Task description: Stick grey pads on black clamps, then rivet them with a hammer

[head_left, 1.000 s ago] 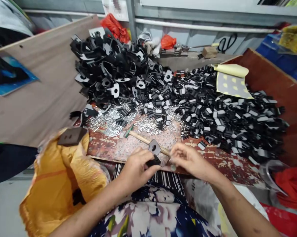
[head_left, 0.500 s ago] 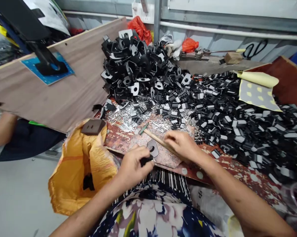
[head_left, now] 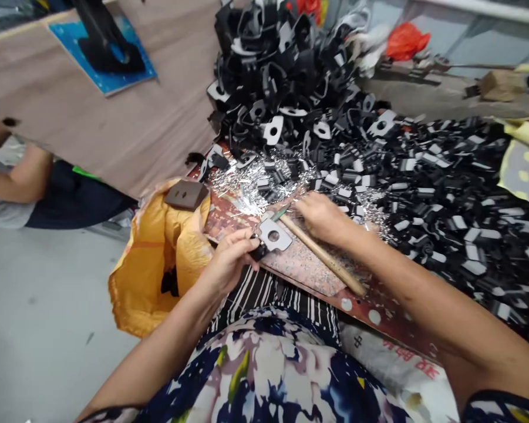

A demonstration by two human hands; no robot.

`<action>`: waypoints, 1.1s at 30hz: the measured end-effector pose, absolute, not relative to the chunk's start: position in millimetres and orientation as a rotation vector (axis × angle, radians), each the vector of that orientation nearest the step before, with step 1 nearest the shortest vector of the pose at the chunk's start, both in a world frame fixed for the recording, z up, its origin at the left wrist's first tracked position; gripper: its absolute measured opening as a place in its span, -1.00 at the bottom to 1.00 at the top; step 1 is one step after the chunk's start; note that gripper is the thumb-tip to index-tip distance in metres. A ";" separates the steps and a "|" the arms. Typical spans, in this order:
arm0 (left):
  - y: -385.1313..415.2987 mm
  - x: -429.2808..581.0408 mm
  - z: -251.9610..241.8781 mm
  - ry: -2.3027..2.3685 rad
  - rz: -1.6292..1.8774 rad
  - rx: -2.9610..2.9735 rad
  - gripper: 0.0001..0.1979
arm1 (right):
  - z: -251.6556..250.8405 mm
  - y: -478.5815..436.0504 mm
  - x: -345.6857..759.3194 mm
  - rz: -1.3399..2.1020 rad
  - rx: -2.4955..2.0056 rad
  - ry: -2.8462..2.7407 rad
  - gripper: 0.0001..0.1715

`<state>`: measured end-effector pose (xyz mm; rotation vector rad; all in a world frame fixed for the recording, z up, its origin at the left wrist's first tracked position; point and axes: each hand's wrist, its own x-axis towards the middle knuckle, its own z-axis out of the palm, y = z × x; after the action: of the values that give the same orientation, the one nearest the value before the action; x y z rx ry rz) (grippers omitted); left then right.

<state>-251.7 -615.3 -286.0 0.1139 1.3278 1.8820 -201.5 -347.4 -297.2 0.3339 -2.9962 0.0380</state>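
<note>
Head view: grey, round-holed plate (head_left: 282, 238)

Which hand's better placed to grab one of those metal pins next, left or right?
Probably the right hand: it's close beside the loose metal pins, though whether its fingers already hold something is unclear. The left hand is busy, gripping the grey-and-black part.

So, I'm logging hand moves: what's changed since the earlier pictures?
The right hand moved forward and left, from the handle end of the hammer to the pins. The left hand keeps its grip on the bracket, shifted left. The hammer, yellow bag and brown block stayed put.
</note>
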 end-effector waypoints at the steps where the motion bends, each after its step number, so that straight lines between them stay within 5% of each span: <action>1: -614.2 -253.8 -287.8 1.281 1.903 0.092 -0.75 | -293.4 -342.3 -198.5 0.123 0.262 -2.954 -0.70; 6: -607.7 -256.8 -293.2 1.092 1.995 -0.010 -0.80 | -262.7 -357.1 -158.4 0.744 -0.192 -2.505 -0.89; 10: -597.5 -250.9 -293.2 1.062 2.019 -0.052 -0.66 | -248.3 -404.8 -128.9 1.039 -0.167 -2.277 -0.90; 33: -583.5 -213.7 -284.8 0.899 2.031 -0.088 -0.71 | -262.2 -449.5 -133.5 1.092 -0.141 -2.240 -0.82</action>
<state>-213.7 -583.5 -284.8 -0.0884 0.8988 2.0309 -133.5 -449.5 -262.2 -0.1412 -2.2404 1.0919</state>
